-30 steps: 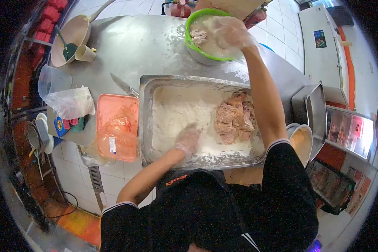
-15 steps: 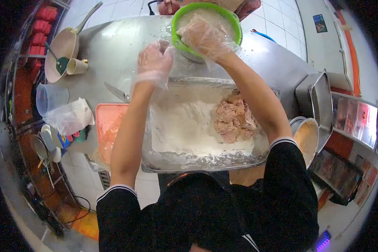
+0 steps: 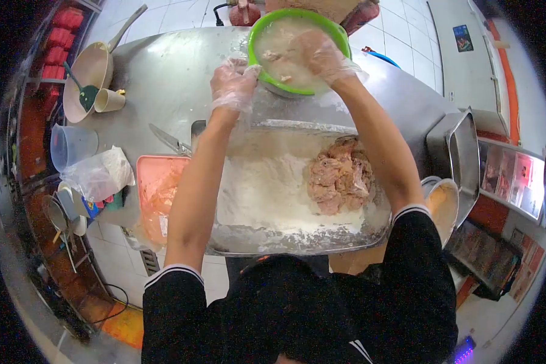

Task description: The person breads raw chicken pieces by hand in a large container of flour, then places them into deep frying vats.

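Observation:
A green-rimmed basin [image 3: 341,37] of cloudy liquid with pale pieces of meat in it stands at the far edge of the steel table. My right hand [image 3: 321,56], in a clear plastic glove, is dipped in the liquid, and its fingers are hidden there. At the basin's left rim is my gloved left hand [image 3: 233,82], fingers curled against the green edge. Between my forearms lies a large metal tray [image 3: 273,244] spread with white flour [image 3: 261,188]. A heap of raw meat [image 3: 340,179] rests on the flour at the tray's right side.
Left of the tray are a pink tray [image 3: 158,182] and a knife [image 3: 168,138]. Farther left stand a pan [image 3: 103,67] with a green utensil, a cup [image 3: 109,101], a clear jug [image 3: 73,145] and a plastic bag [image 3: 94,179]. Metal pans [image 3: 458,145] sit at right.
My left hand has moved right to the basin's rim. My right hand has shifted right and lower into the liquid, and pale pieces now show beside it.

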`<state>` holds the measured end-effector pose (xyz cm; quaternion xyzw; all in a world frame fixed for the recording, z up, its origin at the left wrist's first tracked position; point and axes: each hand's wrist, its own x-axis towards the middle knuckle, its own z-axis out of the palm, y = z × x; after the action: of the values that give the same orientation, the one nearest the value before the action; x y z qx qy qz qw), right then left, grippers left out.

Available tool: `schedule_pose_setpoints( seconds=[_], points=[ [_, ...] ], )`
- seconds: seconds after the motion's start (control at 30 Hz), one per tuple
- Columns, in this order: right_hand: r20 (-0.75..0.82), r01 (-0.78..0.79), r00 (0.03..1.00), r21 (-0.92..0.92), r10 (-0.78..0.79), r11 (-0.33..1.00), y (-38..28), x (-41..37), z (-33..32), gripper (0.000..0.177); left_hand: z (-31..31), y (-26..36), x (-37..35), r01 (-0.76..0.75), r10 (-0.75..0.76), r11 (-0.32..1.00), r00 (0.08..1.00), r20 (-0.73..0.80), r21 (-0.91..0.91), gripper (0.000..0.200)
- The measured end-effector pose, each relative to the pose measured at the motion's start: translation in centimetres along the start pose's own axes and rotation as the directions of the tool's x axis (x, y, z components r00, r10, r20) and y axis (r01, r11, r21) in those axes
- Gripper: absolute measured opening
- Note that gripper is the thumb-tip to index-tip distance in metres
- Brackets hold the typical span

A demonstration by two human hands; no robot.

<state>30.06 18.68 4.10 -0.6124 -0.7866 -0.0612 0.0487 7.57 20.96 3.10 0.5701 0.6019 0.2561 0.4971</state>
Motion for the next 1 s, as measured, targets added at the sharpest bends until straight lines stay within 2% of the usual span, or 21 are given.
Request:
schedule_pose_setpoints(
  seconds=[0.03,0.07,0.13,0.17,0.2,0.23,0.27,0.33,0.37,0.4,0.47,0.5,0.57,0.67,0.7,0.77,0.83,0.87,0.9,0.93,1.0],
  points=[
    [-0.033,-0.006,0.999,0.152,0.011,0.988,-0.3,0.4,-0.4,0.016,-0.1,0.3,-0.5,0.010,-0.010,1.000,1.000,-0.016,0.018,0.035],
    [-0.030,-0.003,1.000,0.164,0.007,0.986,-0.6,0.7,0.4,0.016,-0.4,0.4,-0.9,0.023,-0.022,0.999,0.999,-0.024,0.042,0.034],
    [-0.268,0.069,0.957,-0.147,-0.107,0.987,-0.1,0.8,3.4,0.016,-0.6,0.9,-1.3,0.013,-0.012,0.999,1.000,-0.020,0.032,0.034],
    [-0.266,0.058,0.959,-0.150,-0.097,0.987,1.3,0.9,5.7,0.016,-0.3,1.2,-1.3,-0.013,0.013,1.000,1.000,-0.019,0.008,0.033],
    [-0.352,0.026,0.935,-0.043,-0.039,0.999,3.3,1.3,8.5,0.016,0.0,1.4,-1.3,-0.018,0.019,1.000,1.000,-0.010,0.004,0.033],
    [-0.433,0.015,0.901,0.065,0.015,0.998,3.5,1.9,7.4,0.016,-0.2,1.5,-1.3,-0.009,0.009,0.999,1.000,0.003,-0.036,0.033],
    [-0.308,0.007,0.951,-0.003,-0.007,1.000,4.9,1.8,5.4,0.020,-0.5,1.3,-1.2,0.011,-0.010,0.997,1.000,0.011,-0.073,0.032],
    [-0.097,-0.138,0.984,0.128,0.151,0.982,5.6,1.3,-3.2,0.030,-0.6,0.6,-0.5,-0.003,0.003,1.000,1.000,-0.004,-0.029,0.033],
    [0.012,-0.296,0.952,0.300,0.307,0.907,6.4,0.7,-4.5,0.034,-0.6,0.3,-0.2,-0.033,0.033,0.999,0.999,-0.004,0.017,0.033],
    [0.016,-0.299,0.951,0.304,0.308,0.905,6.7,0.2,-4.3,0.034,-0.6,0.1,-0.1,-0.028,0.028,0.999,1.000,-0.003,0.021,0.033],
    [0.201,-0.588,0.778,-0.100,0.595,0.803,8.0,-0.7,-4.1,0.040,0.1,0.3,0.6,-0.041,0.043,0.999,0.992,-0.122,0.017,0.034],
    [0.175,-0.472,0.873,0.073,0.454,0.879,9.0,-2.0,-2.8,0.052,0.5,0.1,1.1,-0.041,0.042,0.999,0.993,-0.110,0.016,0.034],
    [0.219,-0.525,0.839,0.088,0.498,0.847,8.9,-2.3,-2.8,0.052,0.8,-1.0,2.0,-0.045,0.041,0.999,0.976,-0.216,-0.013,0.030],
    [0.262,-0.589,0.790,0.075,0.554,0.805,8.3,-2.8,-2.4,0.050,-0.2,1.2,1.8,-0.002,0.005,1.000,0.994,-0.111,0.029,0.035],
    [0.276,-0.631,0.759,0.088,0.590,0.771,7.7,-2.5,-3.5,0.044,-0.2,1.8,1.7,-0.032,0.024,0.998,0.985,-0.168,-0.050,0.031],
    [0.294,-0.668,0.729,0.104,0.618,0.737,8.1,-2.8,-3.2,0.039,-0.7,2.9,1.9,-0.067,0.053,0.994,0.988,-0.143,-0.091,0.031],
    [0.174,-0.363,0.917,-0.002,0.358,0.932,8.9,-3.5,-2.8,0.036,-1.2,3.5,2.5,-0.071,0.046,0.982,0.989,-0.137,-0.178,0.034],
    [0.173,-0.363,0.918,0.000,0.357,0.932,9.5,-3.7,-2.7,0.036,-1.8,3.8,2.8,-0.071,0.046,0.982,0.989,-0.138,-0.176,0.034],
    [0.197,-0.587,0.806,0.142,0.558,0.797,7.1,-3.1,-6.5,0.036,-2.5,4.3,3.2,-0.003,-0.007,0.993,0.996,-0.089,-0.115,0.035],
    [0.253,-0.763,0.645,0.267,0.721,0.589,5.9,-3.0,-8.6,0.037,-2.9,4.9,3.4,0.061,-0.063,0.997,0.997,-0.039,-0.050,0.037],
    [0.256,-0.728,0.685,0.278,0.682,0.627,6.2,-4.0,-9.7,0.038,-3.1,6.4,1.6,0.075,-0.078,0.992,0.996,-0.030,-0.104,0.036]
  ],
)
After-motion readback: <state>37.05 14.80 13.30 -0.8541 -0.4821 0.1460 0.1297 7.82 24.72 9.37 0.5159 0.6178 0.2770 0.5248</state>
